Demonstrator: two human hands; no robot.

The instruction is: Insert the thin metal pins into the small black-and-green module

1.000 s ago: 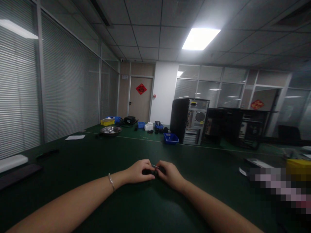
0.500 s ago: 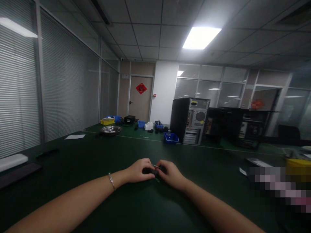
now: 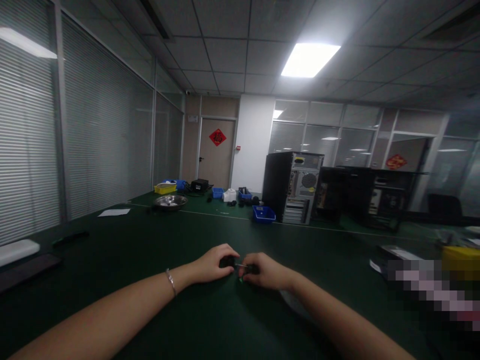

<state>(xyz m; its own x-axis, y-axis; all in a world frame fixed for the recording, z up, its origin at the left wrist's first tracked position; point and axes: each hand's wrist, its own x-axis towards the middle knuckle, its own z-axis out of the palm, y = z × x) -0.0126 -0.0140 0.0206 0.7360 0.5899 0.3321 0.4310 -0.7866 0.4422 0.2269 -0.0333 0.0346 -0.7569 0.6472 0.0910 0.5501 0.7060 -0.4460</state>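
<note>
My left hand (image 3: 215, 263) is closed around a small black part (image 3: 227, 261), most of it hidden by the fingers. To its right, my right hand (image 3: 266, 271) grips what looks like a small screwdriver (image 3: 252, 269) with a dark handle. Its thin metal shaft points left and meets or nearly meets the black part; contact is too small to make out. A tiny green piece (image 3: 241, 280) shows below the right fingertips. Both hands are just above the dark green table (image 3: 195, 320).
A computer tower (image 3: 294, 187) stands at the back right beside a blue bin (image 3: 263, 213). Behind on the left are a metal bowl (image 3: 170, 202), a yellow bin (image 3: 165, 188) and a paper sheet (image 3: 114, 212). A dark, green-marked tool (image 3: 71, 238) lies at left.
My right hand has shifted slightly right and down, away from the left hand, so the metal shaft between them shows more plainly. The left hand stays nearly in place, still holding the black part.
</note>
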